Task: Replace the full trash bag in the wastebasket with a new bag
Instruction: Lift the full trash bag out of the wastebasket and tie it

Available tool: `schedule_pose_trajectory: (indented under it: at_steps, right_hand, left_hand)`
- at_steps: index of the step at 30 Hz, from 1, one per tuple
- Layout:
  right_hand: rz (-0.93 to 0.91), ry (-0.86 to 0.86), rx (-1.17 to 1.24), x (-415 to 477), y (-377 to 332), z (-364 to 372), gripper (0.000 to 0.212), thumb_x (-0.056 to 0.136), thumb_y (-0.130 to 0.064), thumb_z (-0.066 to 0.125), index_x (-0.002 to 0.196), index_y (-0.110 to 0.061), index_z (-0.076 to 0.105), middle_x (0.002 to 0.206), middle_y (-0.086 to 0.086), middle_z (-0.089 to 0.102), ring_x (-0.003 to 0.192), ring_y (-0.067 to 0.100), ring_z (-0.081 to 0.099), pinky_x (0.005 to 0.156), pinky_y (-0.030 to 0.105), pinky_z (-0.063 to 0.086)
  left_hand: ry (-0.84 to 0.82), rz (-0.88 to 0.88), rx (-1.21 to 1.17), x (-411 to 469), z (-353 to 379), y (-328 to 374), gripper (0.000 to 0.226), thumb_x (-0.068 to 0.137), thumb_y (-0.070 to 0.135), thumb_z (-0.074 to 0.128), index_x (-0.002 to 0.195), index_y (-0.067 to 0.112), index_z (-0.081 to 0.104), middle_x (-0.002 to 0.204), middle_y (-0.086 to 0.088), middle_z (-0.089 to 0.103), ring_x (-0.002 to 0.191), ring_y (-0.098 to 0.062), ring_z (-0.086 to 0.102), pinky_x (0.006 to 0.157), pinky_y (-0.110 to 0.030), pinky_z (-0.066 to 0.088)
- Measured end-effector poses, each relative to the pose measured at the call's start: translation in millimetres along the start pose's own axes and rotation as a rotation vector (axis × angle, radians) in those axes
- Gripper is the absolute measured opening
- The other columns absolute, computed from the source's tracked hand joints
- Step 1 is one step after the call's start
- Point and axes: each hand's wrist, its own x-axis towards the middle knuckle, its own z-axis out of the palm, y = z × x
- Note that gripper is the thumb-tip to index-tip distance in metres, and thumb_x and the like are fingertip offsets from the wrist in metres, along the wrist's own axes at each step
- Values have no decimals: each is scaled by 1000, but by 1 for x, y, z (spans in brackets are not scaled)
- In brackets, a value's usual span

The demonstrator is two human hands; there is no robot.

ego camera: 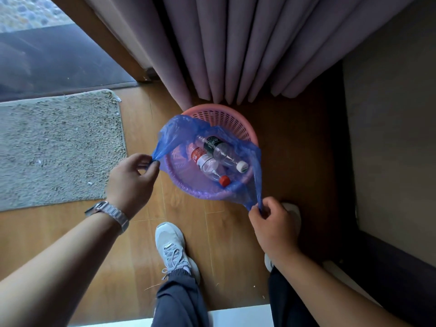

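From the head view, looking down, the pink wastebasket (236, 119) stands on the wooden floor (141, 232), its far side touching the hem of the mauve curtain (236, 43). The blue trash bag (179, 128) sits inside the wastebasket. Its edge is off the far rim, where the bare pink lattice shows, and it drapes over the near rim.

The left hand (132, 180), just left of the wastebasket, pinches a gathered corner of the bag between thumb and curled fingers, the plastic stretched taut from the rim. A metal watch (111, 212) is on that wrist. The right hand (273, 225), at the wastebasket's near right, grips another bunched corner of the bag, fingers curled round it.

Inside the bag lie two clear plastic bottles side by side: a red-capped bottle (205, 161) nearer the person and a white-capped bottle (221, 149) beyond it.

A grey rug (59, 149) lies well left of the wastebasket. A grey sneaker (172, 249) stands on the floor on its near side.
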Motion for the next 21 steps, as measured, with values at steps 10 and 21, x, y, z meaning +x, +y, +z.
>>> schedule_pose_trajectory:
  at_steps: [10, 21]
  right_hand:
    - [-337, -69, 142, -32, -71, -37, 8, 85, -8, 66, 80, -9, 59, 76, 2, 62, 70, 12, 58, 61, 19, 47]
    - [-775, 26, 173, -79, -170, -99, 8, 85, -17, 59, 82, -10, 56, 101, 2, 53, 94, 16, 57, 76, 40, 53]
  left_hand:
    - [52, 164, -289, -41, -36, 56, 9, 84, 11, 66, 81, 20, 64, 72, 9, 64, 65, 2, 57, 64, -8, 41]
    - [174, 364, -488, -96, -133, 122, 7, 80, 27, 63, 80, 22, 59, 100, 5, 62, 97, -15, 61, 80, -34, 52]
